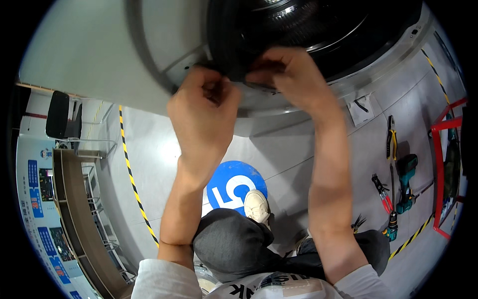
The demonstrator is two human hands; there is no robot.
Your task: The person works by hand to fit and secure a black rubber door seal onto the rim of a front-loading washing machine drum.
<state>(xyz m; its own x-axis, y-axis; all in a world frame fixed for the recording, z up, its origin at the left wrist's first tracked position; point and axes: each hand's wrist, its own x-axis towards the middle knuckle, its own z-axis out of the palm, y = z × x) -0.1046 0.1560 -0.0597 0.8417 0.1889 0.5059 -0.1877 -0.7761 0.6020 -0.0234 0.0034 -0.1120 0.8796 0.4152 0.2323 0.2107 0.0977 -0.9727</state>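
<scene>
The front of a pale washing machine (94,55) fills the top of the view, its round drum opening (298,25) dark inside. A black rubber door seal (224,45) runs along the opening's rim. At the lower left of that rim my left hand (203,104) is closed, thumb and index finger pressed together; whatever sits between them is hidden. Just to its right, my right hand (294,79) reaches over the rim with fingers bent and pinched on the seal, slightly blurred. Below its fingertips a thin dark line (261,87) shows along the rim.
On the grey floor at right lie pliers (391,139), red-handled cutters (382,193), a teal cordless drill (407,179) and another power tool (392,226). A red frame (438,169) stands beyond. At left are a black chair (59,114) and a brown shelf (74,214).
</scene>
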